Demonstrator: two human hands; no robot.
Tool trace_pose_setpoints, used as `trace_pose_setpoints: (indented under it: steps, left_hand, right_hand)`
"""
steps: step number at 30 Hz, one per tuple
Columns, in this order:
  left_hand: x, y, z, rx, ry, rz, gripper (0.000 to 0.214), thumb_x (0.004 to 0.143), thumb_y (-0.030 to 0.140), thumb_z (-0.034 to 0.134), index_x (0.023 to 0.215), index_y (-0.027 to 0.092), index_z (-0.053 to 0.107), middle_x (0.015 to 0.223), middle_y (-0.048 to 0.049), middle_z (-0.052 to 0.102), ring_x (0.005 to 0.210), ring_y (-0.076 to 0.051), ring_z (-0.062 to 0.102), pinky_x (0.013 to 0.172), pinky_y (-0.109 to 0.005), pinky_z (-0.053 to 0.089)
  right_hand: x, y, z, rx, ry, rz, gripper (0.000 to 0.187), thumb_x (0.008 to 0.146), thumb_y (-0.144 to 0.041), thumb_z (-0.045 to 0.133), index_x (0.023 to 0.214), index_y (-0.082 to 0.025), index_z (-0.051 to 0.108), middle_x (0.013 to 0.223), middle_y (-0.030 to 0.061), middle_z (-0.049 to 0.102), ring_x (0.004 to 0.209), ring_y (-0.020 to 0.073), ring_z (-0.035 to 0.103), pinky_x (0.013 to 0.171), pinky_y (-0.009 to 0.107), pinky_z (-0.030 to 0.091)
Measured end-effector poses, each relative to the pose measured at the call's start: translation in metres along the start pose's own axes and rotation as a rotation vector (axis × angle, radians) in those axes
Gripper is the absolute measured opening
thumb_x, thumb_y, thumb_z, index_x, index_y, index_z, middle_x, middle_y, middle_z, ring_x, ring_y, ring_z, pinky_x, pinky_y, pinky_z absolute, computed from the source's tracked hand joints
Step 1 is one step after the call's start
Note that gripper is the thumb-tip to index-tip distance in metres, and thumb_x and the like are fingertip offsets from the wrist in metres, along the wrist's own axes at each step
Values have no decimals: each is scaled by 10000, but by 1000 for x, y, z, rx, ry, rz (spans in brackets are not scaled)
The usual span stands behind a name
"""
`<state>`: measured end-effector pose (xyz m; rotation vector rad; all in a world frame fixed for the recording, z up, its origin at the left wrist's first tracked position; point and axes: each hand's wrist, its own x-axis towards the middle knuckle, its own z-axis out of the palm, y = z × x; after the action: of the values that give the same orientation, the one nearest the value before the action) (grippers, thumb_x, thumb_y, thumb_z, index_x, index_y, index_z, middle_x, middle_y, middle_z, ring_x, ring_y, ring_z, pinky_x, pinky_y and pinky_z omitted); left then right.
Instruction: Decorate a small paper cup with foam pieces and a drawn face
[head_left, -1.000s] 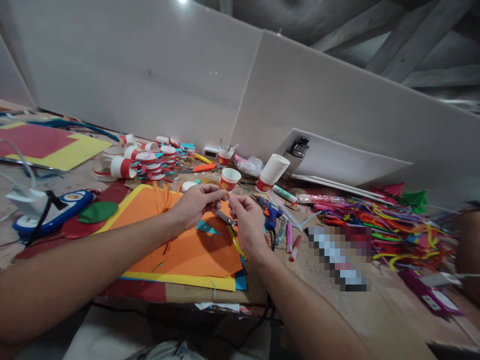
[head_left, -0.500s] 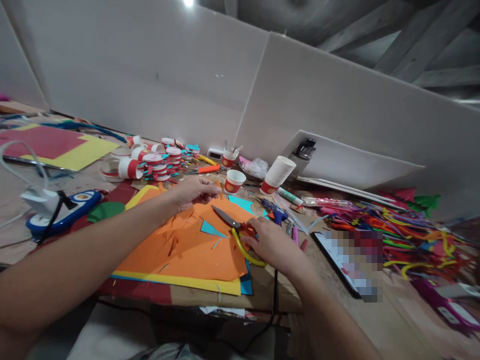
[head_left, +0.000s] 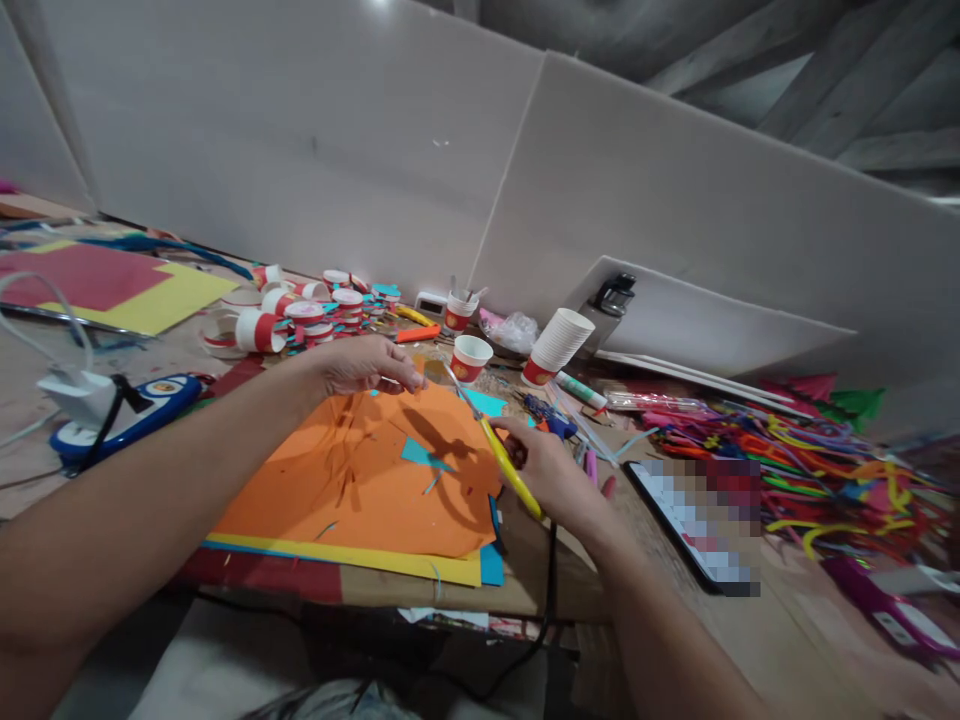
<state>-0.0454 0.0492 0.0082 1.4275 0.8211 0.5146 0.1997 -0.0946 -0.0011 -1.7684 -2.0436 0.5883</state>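
Above the stacked sheets, my left hand (head_left: pixel 375 366) is closed in a pinch, with a small piece of orange paper (head_left: pixel 434 371) at its fingertips. My right hand (head_left: pixel 553 468) grips yellow-handled scissors (head_left: pixel 511 470), whose blades point up and left toward that piece. Under both hands lies a large orange sheet (head_left: pixel 285 500), and below it show yellow and blue sheets. Several thin orange strips and a blue scrap (head_left: pixel 421 455) rest on it. Just beyond the blades stands a red and white paper cup (head_left: pixel 471 360).
Behind my left hand are several cut cups (head_left: pixel 347 305) and an orange cutter (head_left: pixel 417 333). A leaning cup stack (head_left: pixel 556 350) stands right of centre. A phone (head_left: pixel 686 530) and colourful pipe cleaners (head_left: pixel 810 470) lie to the right, a blue power strip (head_left: pixel 127 415) to the left.
The scissors have turned and risen, their tips now near the orange piece. My left hand has shifted slightly left and up.
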Motion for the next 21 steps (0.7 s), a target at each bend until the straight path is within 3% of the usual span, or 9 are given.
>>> trace_pose_setpoints:
  steps: [3,6,12,17,21]
  left_hand:
    - [0,-1,-5,57,-66,24,117,567,213,784,550,155,684,655,-81,672,695,-173,609,639,-272,440]
    - [1,-3,-10,146,-111,51,113,568,214,779,548,165,679,731,-81,702,802,-199,647,724,-280,452]
    - [-2,-4,-15,301,-179,60,65,616,236,754,599,195,707,792,-39,725,933,-212,656,873,-297,423]
    - [-4,-1,-13,366,-209,69,118,645,285,756,610,191,693,745,-21,712,908,-211,661,871,-305,415]
    - [-6,2,-10,420,-200,64,108,633,277,756,620,192,690,727,-6,704,855,-197,654,859,-306,411]
  right_hand:
    - [2,4,-1,229,21,-182,464,808,-241,600,1269,-199,562,1011,62,680,898,180,631,772,277,488]
    - [3,7,2,234,53,-259,482,819,-256,615,1294,-222,545,1171,79,638,1039,195,605,879,305,486]
    - [0,4,1,110,100,-163,396,775,-196,610,1171,-194,596,928,47,645,757,150,581,680,268,482]
    - [-2,0,0,-15,118,-241,284,777,-203,602,1055,-205,662,889,43,623,760,149,547,702,278,449]
    - [-1,2,3,-86,131,-257,299,777,-213,617,1070,-192,671,895,62,596,777,159,537,715,286,438]
